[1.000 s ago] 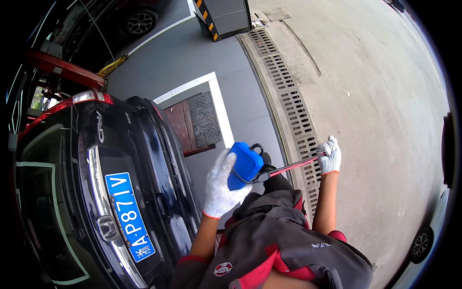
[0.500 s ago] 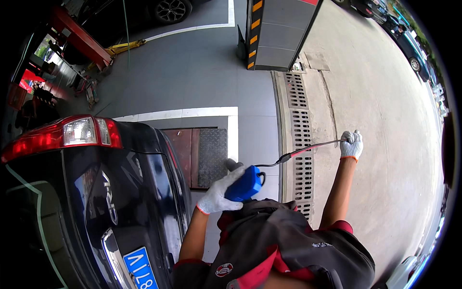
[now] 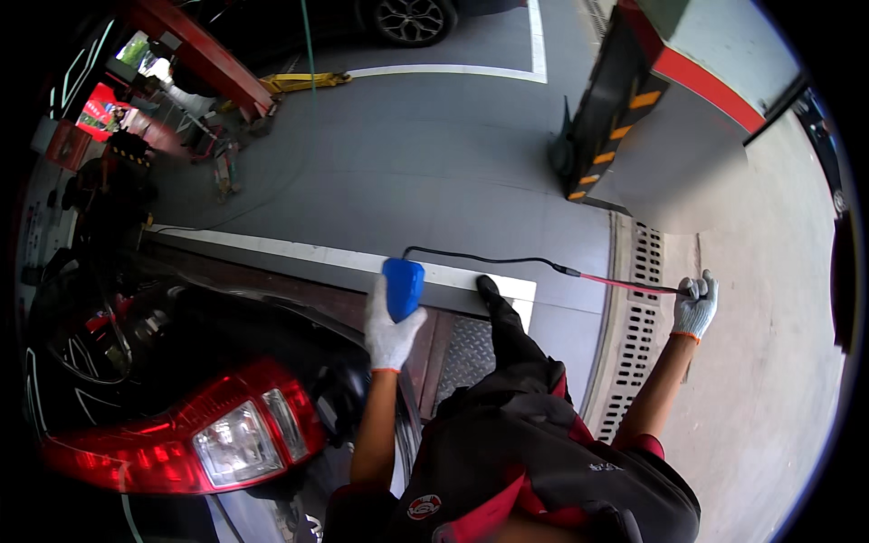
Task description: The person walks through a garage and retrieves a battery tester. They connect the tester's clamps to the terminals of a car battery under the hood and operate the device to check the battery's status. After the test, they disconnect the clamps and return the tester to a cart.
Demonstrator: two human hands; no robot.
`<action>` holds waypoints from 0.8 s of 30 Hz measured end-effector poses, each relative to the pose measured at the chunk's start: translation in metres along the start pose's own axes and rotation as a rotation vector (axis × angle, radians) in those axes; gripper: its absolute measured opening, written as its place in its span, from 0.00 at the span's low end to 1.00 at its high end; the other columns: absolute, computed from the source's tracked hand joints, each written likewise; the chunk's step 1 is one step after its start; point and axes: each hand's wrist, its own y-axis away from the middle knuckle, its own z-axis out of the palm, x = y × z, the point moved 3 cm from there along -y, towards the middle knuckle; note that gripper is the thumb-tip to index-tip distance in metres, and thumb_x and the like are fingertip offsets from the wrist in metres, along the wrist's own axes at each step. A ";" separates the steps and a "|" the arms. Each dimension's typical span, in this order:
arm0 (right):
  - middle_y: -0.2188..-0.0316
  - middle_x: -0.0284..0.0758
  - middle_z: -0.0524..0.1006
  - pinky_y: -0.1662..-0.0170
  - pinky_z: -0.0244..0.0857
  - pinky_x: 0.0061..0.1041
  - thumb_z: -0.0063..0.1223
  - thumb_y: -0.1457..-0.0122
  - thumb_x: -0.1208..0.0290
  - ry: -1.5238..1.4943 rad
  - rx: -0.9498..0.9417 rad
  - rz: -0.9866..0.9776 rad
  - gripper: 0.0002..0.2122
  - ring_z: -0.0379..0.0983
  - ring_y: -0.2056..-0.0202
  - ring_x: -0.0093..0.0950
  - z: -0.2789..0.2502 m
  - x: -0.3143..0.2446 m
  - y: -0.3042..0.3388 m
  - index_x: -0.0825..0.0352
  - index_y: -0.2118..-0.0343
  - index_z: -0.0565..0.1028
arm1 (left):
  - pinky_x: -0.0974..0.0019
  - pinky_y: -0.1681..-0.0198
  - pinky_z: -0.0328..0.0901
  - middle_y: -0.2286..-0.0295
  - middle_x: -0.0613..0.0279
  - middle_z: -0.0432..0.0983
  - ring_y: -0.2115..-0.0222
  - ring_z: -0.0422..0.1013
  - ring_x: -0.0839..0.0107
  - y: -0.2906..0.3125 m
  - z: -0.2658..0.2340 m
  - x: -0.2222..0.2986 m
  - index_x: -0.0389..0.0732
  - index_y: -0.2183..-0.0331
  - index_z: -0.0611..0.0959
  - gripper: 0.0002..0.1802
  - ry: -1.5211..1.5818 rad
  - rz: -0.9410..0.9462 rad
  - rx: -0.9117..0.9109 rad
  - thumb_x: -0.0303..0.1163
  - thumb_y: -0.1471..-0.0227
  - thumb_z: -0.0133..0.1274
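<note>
Jutting up out of my gloved left hand, the blue handheld device sits just beyond the palm, its long axis roughly in line with that forearm. I have the hand part closed on its lower end, thumb to the right, fingers to the left. From its far end a black cable arcs rightward to a dark joint, where a red-and-black lead carries on to my gloved right hand, well apart on that side. That hand is curled nearly into a fist around the lead; I cannot tell what tip it covers. My left hand is the nearer one to the dark car, whose red-and-clear tail light lies below and left of it. Beneath the lead I see a slotted drain cover.
</note>
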 end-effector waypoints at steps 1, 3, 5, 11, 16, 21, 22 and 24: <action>0.87 0.23 0.56 0.77 0.58 0.19 0.42 0.31 0.66 0.074 -0.006 0.016 0.10 0.47 0.87 0.17 0.015 0.036 -0.020 0.67 0.67 0.69 | 0.60 0.44 0.61 0.46 0.46 0.69 0.47 0.69 0.59 -0.016 0.018 -0.029 0.36 0.40 0.66 0.48 0.246 -0.185 -0.092 0.37 0.61 0.67; 0.88 0.20 0.54 0.79 0.53 0.19 0.42 0.31 0.64 0.107 -0.230 0.199 0.11 0.46 0.87 0.15 0.047 0.126 -0.046 0.64 0.67 0.71 | 0.64 0.47 0.62 0.50 0.54 0.72 0.51 0.69 0.67 -0.040 0.032 -0.047 0.35 0.40 0.66 0.43 0.491 -0.342 -0.066 0.37 0.55 0.64; 0.88 0.19 0.54 0.79 0.51 0.20 0.43 0.31 0.63 0.274 -0.245 0.371 0.11 0.46 0.87 0.15 0.133 0.251 -0.015 0.62 0.68 0.71 | 0.68 0.56 0.65 0.55 0.59 0.72 0.59 0.70 0.73 -0.048 0.026 -0.062 0.36 0.39 0.65 0.40 0.677 -0.619 -0.055 0.31 0.52 0.61; 0.87 0.24 0.61 0.80 0.57 0.23 0.47 0.34 0.64 0.891 -0.822 0.956 0.12 0.57 0.87 0.19 0.320 0.535 0.096 0.70 0.63 0.75 | 0.53 0.53 0.73 0.53 0.54 0.70 0.56 0.74 0.58 -0.134 -0.006 -0.089 0.41 0.38 0.59 0.41 1.302 -0.721 0.188 0.29 0.52 0.58; 0.85 0.27 0.67 0.79 0.58 0.19 0.50 0.36 0.66 1.083 -1.290 1.028 0.13 0.65 0.84 0.18 0.415 0.700 0.194 0.74 0.60 0.76 | 0.36 0.48 0.68 0.51 0.49 0.69 0.51 0.71 0.43 -0.216 -0.056 -0.162 0.40 0.41 0.62 0.40 1.594 -0.701 0.414 0.24 0.57 0.53; 0.86 0.27 0.64 0.77 0.60 0.23 0.50 0.36 0.67 1.166 -1.272 1.143 0.12 0.59 0.86 0.19 0.486 0.837 0.248 0.73 0.63 0.75 | 0.49 0.48 0.70 0.54 0.48 0.74 0.53 0.74 0.50 -0.368 -0.138 -0.244 0.32 0.46 0.68 0.38 1.433 -0.668 0.398 0.18 0.66 0.46; 0.86 0.27 0.63 0.77 0.61 0.24 0.50 0.36 0.68 1.055 -1.252 1.163 0.11 0.58 0.86 0.19 0.512 0.850 0.262 0.73 0.62 0.74 | 0.52 0.48 0.70 0.54 0.48 0.74 0.54 0.74 0.52 -0.393 -0.168 -0.250 0.30 0.46 0.69 0.38 1.362 -0.670 0.370 0.18 0.66 0.46; 0.86 0.27 0.62 0.77 0.62 0.27 0.49 0.36 0.69 0.825 -1.195 1.207 0.10 0.57 0.86 0.20 0.559 0.870 0.280 0.74 0.62 0.73 | 0.55 0.48 0.70 0.52 0.47 0.74 0.53 0.74 0.53 -0.437 -0.225 -0.259 0.29 0.46 0.69 0.37 1.367 -0.622 0.426 0.18 0.65 0.45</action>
